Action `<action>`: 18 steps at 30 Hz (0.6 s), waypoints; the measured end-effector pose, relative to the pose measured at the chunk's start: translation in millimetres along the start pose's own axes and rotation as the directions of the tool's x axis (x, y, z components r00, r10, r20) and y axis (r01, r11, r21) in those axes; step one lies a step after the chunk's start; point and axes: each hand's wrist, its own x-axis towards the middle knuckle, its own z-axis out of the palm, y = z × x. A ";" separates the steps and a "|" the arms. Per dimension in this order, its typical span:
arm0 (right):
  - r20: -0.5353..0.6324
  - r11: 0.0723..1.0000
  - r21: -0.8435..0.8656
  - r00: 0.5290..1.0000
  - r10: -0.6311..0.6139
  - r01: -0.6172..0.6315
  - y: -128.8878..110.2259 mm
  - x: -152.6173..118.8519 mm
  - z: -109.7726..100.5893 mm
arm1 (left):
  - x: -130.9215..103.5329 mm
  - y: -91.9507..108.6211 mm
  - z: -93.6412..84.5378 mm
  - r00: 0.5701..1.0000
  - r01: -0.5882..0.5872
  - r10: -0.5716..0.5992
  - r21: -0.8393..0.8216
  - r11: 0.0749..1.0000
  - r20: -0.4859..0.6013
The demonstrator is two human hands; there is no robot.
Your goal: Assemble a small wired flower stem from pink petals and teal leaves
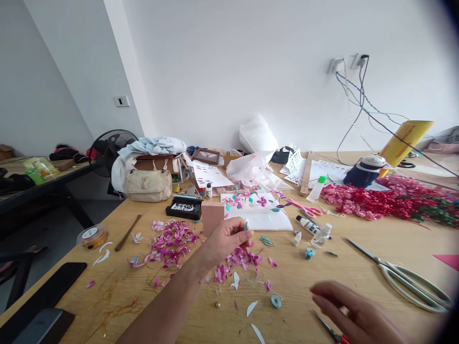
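Note:
My left hand (233, 235) is in the middle of the table, thumb and finger pinched on a small teal leaf (246, 225) whose tip shows above them. At the lower right, my right hand (353, 308) is slightly blurred, its fingers stretched out to the left with nothing visible in them. Just beneath it lie small scissors (325, 325), their red handle partly hidden. Loose purple-pink petals (174, 243) are heaped left of and below my left hand. Teal leaves (266, 240) lie right of it. A teal thread spool (276, 301) and white cut pieces (251, 308) are nearer to me.
Behind my left hand lies a white sheet (265, 220) with pink flowers and teal leaves. Large scissors (405, 282) are at the right. Several bottles, including a clear one (322, 236), stand right of centre. Red flower bunches (362, 200) fill the right back. A handbag (148, 185) stands back left.

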 end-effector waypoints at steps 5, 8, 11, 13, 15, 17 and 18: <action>-0.079 0.925 0.358 0.991 -0.104 0.126 -76.2 37.0 5.9 | -1.8 -1.4 11.1 0.999 0.003 -0.012 0.250 0.968 0.036; -0.040 0.878 0.458 0.990 -0.134 0.137 -95.3 57.6 14.6 | -2.7 -1.7 13.1 0.998 -0.030 0.011 0.307 0.951 0.066; 0.029 0.847 0.521 0.989 -0.143 0.108 -95.2 69.0 19.7 | -2.3 -3.0 11.4 0.997 -0.005 -0.017 0.282 0.959 0.074; 0.044 0.828 0.556 0.993 -0.107 0.065 -90.9 71.7 20.7 | -1.8 -3.9 10.1 0.996 0.040 -0.057 0.226 0.973 0.069; 0.051 0.791 0.612 0.996 -0.068 0.023 -87.3 72.0 21.4 | -1.4 -4.9 9.7 0.995 0.076 -0.085 0.146 0.986 0.054; 0.085 0.714 0.700 0.995 -0.047 -0.026 -85.9 71.1 23.5 | -1.2 -6.4 10.2 0.993 0.107 -0.110 0.053 0.993 0.045; 0.108 0.661 0.748 0.993 -0.039 -0.055 -85.9 70.4 25.3 | -1.2 -7.6 10.5 0.991 0.121 -0.122 0.005 0.993 0.051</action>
